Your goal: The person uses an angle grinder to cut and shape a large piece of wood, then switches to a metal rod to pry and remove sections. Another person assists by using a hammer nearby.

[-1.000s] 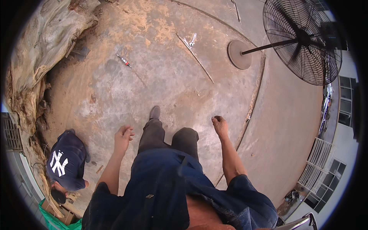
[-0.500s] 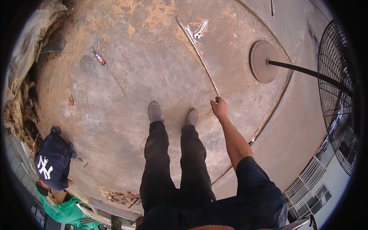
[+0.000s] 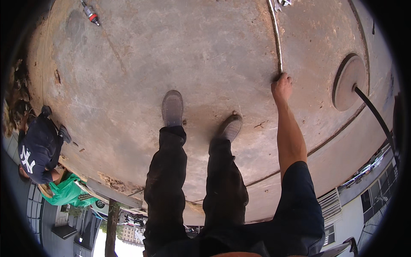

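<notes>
Concrete floor (image 3: 128, 85), stained and dusty, fills most of the frame. Lower centre: the person's two legs in dark trousers, with grey shoes (image 3: 172, 107) planted on the floor. Lower left: a second person in a dark cap (image 3: 36, 152), beside a green bag (image 3: 68, 190). Right of centre: a round fan base (image 3: 347, 81) with its dark pole running toward the right edge. Upper right of centre: the right hand (image 3: 281, 85), arm outstretched, fingers curled closed around the lower end of a long thin metal rod (image 3: 276, 34) lying on the floor and running to the top edge. Top edge: wrenches (image 3: 280, 4); upper left: a small red-and-grey tool (image 3: 91, 13). The left hand is out of view.
</notes>
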Demonstrator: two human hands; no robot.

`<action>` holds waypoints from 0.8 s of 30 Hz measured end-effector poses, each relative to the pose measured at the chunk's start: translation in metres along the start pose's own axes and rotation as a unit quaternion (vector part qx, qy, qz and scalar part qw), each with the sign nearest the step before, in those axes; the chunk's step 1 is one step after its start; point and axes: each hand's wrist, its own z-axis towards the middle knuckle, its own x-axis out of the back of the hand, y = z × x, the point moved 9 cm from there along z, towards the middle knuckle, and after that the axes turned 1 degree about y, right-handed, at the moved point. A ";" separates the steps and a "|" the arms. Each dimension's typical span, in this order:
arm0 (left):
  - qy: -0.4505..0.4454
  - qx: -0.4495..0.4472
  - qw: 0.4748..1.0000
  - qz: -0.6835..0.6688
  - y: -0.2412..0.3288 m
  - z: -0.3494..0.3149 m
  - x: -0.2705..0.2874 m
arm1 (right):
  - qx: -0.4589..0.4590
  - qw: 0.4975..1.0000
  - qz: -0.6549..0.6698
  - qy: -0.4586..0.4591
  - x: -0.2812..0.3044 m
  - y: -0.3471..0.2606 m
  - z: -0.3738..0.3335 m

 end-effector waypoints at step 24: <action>0.082 -0.158 0.915 -0.362 -0.229 -0.046 -0.159 | 0.309 0.831 -0.393 -0.246 0.348 0.016 -0.386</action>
